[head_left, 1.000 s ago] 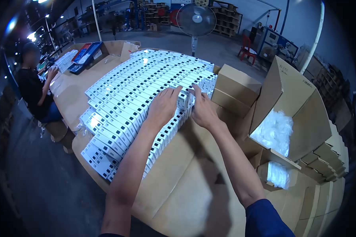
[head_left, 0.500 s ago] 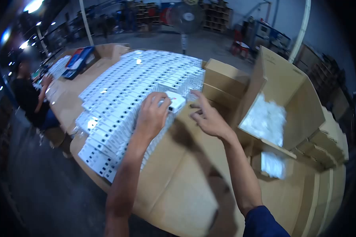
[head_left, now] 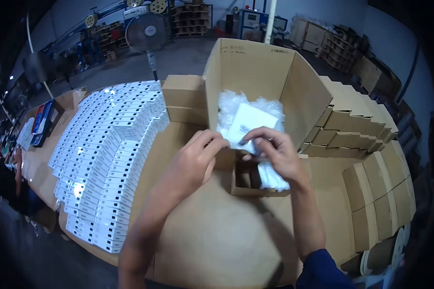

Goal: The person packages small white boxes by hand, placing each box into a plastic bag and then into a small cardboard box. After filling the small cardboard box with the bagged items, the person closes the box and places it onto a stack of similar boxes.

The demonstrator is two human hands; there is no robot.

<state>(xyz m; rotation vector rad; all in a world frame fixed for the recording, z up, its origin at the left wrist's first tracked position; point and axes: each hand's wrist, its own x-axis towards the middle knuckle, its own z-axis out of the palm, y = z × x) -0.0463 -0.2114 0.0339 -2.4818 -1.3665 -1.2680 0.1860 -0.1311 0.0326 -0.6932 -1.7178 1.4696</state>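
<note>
A flat white square box (head_left: 254,121) with small dark print on its face is tilted up in front of the big carton's opening. My right hand (head_left: 280,153) has thumb and fingers closed at its lower edge. My left hand (head_left: 197,156) is left of the box, fingers pinched near its lower-left corner; what is between those fingertips is hard to make out, perhaps thin clear plastic. Under my right hand stands a small open cardboard box (head_left: 248,185), with a white plastic-wrapped bundle (head_left: 272,177) in its right part.
Rows of white boxes (head_left: 106,144) fill the table's left side. A tall open carton (head_left: 255,62) holds clear plastic bags (head_left: 229,103). Brown cartons (head_left: 381,197) are stacked at right. A fan (head_left: 149,32) stands behind; a person (head_left: 14,173) sits far left.
The view has turned right. Both hands have moved from the rows of white boxes to the tall carton, and a white box is now held up there.
</note>
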